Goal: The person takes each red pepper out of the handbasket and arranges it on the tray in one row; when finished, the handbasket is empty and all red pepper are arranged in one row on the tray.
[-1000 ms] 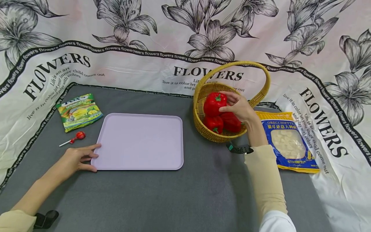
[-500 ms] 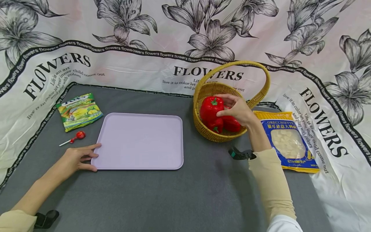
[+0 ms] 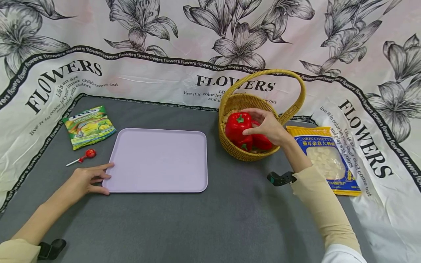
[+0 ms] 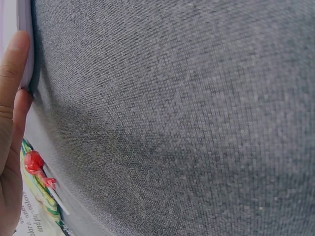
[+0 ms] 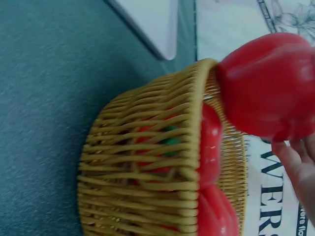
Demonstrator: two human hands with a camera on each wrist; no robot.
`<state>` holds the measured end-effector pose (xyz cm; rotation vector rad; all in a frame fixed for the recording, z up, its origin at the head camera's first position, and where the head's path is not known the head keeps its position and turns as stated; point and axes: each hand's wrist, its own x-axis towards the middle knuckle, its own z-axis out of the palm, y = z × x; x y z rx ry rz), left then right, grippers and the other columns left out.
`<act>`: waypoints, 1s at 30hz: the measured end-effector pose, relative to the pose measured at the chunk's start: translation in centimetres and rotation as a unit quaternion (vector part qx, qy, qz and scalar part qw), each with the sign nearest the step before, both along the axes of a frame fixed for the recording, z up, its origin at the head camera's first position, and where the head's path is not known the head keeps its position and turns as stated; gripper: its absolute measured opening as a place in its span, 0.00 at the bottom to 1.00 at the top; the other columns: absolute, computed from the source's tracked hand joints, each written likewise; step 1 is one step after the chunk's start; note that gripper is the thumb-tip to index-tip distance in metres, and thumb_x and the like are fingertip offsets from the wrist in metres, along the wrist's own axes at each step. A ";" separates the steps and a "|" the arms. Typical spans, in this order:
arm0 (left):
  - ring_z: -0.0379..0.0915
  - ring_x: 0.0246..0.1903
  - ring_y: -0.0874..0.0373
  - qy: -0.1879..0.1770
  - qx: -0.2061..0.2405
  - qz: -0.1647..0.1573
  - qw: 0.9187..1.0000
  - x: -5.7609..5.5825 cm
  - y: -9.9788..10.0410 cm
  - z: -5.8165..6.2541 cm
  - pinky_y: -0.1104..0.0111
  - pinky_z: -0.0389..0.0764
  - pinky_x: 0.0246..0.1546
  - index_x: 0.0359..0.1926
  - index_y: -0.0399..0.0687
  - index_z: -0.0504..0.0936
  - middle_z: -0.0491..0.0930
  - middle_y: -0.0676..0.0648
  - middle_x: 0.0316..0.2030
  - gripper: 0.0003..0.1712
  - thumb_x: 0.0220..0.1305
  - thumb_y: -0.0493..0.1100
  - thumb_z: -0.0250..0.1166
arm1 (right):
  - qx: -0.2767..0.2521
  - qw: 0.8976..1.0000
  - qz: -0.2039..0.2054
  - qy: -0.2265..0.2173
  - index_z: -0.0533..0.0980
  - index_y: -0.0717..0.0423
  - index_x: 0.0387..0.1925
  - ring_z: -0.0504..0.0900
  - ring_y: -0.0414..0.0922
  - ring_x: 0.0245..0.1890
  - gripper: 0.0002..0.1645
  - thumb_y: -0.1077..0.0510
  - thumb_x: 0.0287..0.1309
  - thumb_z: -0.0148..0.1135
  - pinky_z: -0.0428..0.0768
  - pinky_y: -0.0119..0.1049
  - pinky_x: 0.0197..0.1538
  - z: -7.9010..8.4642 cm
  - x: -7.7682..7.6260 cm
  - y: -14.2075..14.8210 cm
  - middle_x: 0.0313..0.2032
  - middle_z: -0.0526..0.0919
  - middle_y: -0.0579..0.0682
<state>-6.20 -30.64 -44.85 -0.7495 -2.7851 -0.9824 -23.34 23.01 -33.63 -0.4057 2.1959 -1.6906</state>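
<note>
In the head view my right hand (image 3: 268, 126) pinches a red bell pepper (image 3: 237, 126) with a green stem, at the mouth of a yellow wicker basket (image 3: 251, 156). The right wrist view shows this bell pepper (image 5: 268, 86) above the rim, with more red peppers (image 5: 216, 216) inside the basket (image 5: 138, 162). On the left, my left hand (image 3: 83, 180) touches the left edge of a lilac rectangular tray (image 3: 158, 160) with extended fingers. A thumb (image 4: 14, 61) lies against the tray's side in the left wrist view.
Left of the tray lie a red lollipop (image 3: 89, 153) and a yellow-green packet (image 3: 89, 127). A blue and yellow orecchiette bag (image 3: 329, 160) lies right of the basket, partly behind the right forearm. The basket's tall handle (image 3: 263, 73) arches over its opening. Flower-printed cloth (image 3: 148, 80) borders the grey surface.
The held bell pepper has shifted left and slightly down over the basket, in front of the others. My right forearm has swung outward to the right. The left hand and tray stay put.
</note>
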 end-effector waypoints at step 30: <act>0.75 0.46 0.73 0.010 0.008 -0.004 1.000 0.0 0.0 -0.1 0.90 0.72 0.36 0.32 0.40 0.86 0.80 0.33 0.48 0.24 0.26 0.39 0.82 | -0.024 0.998 0.057 -0.011 0.70 0.59 0.63 0.77 0.52 0.52 0.38 0.68 0.48 0.71 0.81 0.40 0.50 -0.3 0.9 -4.2 0.55 0.78 0.57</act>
